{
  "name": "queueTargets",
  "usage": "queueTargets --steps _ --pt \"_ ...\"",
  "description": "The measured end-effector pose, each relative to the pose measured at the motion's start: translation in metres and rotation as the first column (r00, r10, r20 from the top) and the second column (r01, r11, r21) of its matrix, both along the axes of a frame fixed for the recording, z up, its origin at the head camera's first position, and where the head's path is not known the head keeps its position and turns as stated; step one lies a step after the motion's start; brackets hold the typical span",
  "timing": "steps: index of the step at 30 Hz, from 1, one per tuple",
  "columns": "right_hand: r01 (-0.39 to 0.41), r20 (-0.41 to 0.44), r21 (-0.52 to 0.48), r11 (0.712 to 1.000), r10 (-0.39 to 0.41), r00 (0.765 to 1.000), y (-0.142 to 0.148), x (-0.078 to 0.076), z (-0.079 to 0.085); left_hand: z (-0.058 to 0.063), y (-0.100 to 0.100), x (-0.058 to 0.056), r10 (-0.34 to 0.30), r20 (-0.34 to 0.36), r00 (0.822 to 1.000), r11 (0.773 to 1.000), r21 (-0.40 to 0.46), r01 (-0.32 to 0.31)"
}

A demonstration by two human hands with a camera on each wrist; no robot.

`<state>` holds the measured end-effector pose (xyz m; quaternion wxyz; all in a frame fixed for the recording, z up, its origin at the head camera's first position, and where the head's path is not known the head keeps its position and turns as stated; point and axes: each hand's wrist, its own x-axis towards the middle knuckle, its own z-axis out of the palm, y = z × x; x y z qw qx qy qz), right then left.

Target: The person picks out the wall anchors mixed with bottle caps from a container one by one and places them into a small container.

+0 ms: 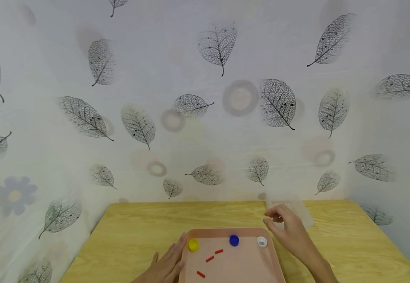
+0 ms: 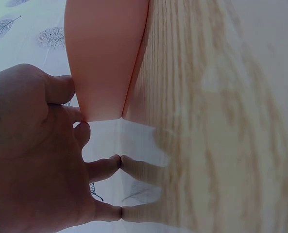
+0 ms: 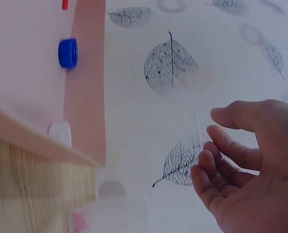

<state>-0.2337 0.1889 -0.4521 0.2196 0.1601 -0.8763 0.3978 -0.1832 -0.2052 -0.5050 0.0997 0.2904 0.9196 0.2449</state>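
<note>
A pink tray [image 1: 233,232] stands on the wooden table. My left hand [image 1: 167,263] rests at its left edge; in the left wrist view, this hand [image 2: 37,150] touches the tray wall [image 2: 105,58] near a corner, with some fingertips on the table. Inside the tray are a yellow cap [image 1: 193,245], a blue cap [image 1: 234,240], a white cap [image 1: 262,241] and several short red sticks [image 1: 210,259]. My right hand [image 1: 290,232] hovers beyond the tray's back right corner, fingers loosely bent, thumb and forefinger apart. Nothing shows between those fingers [image 3: 231,145].
A translucent plastic container [image 1: 304,214] sits behind my right hand, partly hidden by it. Something pinkish-red [image 3: 79,222] shows through it in the right wrist view. A wall with a leaf pattern [image 1: 205,137] rises behind the table [image 1: 138,224].
</note>
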Motion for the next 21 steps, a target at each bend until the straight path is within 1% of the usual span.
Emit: queueTargets --steps 1,3,4,5,6,7,8,9,10,11,13,14,16,17,18,20,21 --pt "-0.009 0.001 -0.001 1.0 0.009 1.0 -0.003 0.001 0.0 0.0 0.0 0.0 0.0 -0.007 1.0 1.0 0.001 0.0" --pt "-0.027 0.0 0.001 1.0 0.027 1.0 -0.01 0.003 -0.001 -0.001 -0.002 0.001 -0.051 -0.066 0.996 0.998 -0.023 0.05" --pt "-0.037 -0.002 0.004 0.999 0.037 0.999 -0.014 0.004 -0.002 -0.002 -0.003 0.001 -0.06 -0.083 0.995 0.998 -0.023 0.059" --pt "-0.052 -0.004 0.001 0.999 0.052 0.999 -0.018 0.004 -0.003 -0.003 -0.005 0.002 -0.099 -0.137 0.986 0.995 -0.04 0.095" --pt "-0.067 -0.006 -0.002 0.998 0.067 0.998 -0.021 0.005 -0.004 -0.005 -0.007 0.002 -0.139 -0.193 0.971 0.99 -0.059 0.13" --pt "-0.079 -0.013 -0.007 0.997 0.079 0.997 -0.024 0.006 -0.005 -0.006 -0.009 0.002 -0.161 -0.227 0.961 0.987 -0.061 0.151" --pt "-0.093 -0.025 -0.011 0.996 0.093 0.995 -0.028 0.007 -0.006 -0.007 -0.012 0.003 -0.201 -0.284 0.938 0.98 -0.073 0.188" --pt "-0.106 -0.04 -0.015 0.994 0.105 0.994 -0.031 0.007 -0.007 -0.008 -0.013 0.003 -0.211 -0.314 0.926 0.977 -0.065 0.201" --pt "-0.124 -0.055 -0.019 0.992 0.123 0.991 -0.034 0.007 -0.008 -0.01 -0.014 0.003 -0.227 -0.35 0.909 0.974 -0.064 0.219" --pt "-0.142 -0.071 -0.023 0.99 0.14 0.988 -0.038 0.008 -0.01 -0.012 -0.017 0.003 -0.261 -0.407 0.875 0.965 -0.079 0.25" --pt "-0.165 -0.098 -0.02 0.986 0.163 0.982 -0.044 0.008 -0.012 -0.014 -0.018 0.003 -0.272 -0.442 0.855 0.96 -0.059 0.275" --pt "-0.18 -0.097 -0.022 0.983 0.177 0.979 -0.047 0.009 -0.013 -0.015 -0.018 0.003 -0.278 -0.459 0.844 0.956 -0.051 0.288" --pt "-0.199 -0.073 -0.025 0.98 0.197 0.978 -0.053 0.012 -0.015 -0.015 -0.018 0.003 -0.283 -0.476 0.833 0.952 -0.035 0.303" --pt "-0.209 -0.057 -0.028 0.978 0.207 0.977 -0.056 0.013 -0.015 -0.016 -0.018 0.003 -0.278 -0.48 0.832 0.954 -0.033 0.3" --pt "-0.217 -0.043 -0.025 0.976 0.215 0.976 -0.059 0.015 -0.016 -0.016 -0.018 0.003 -0.28 -0.488 0.827 0.952 -0.03 0.305" --pt "-0.228 -0.045 -0.011 0.974 0.227 0.973 -0.066 0.017 -0.018 -0.016 -0.017 0.003 -0.283 -0.508 0.814 0.95 -0.029 0.312" --pt "-0.232 -0.069 0.005 0.973 0.231 0.97 -0.068 0.018 -0.018 -0.016 -0.017 0.002 -0.282 -0.518 0.808 0.95 -0.031 0.311"
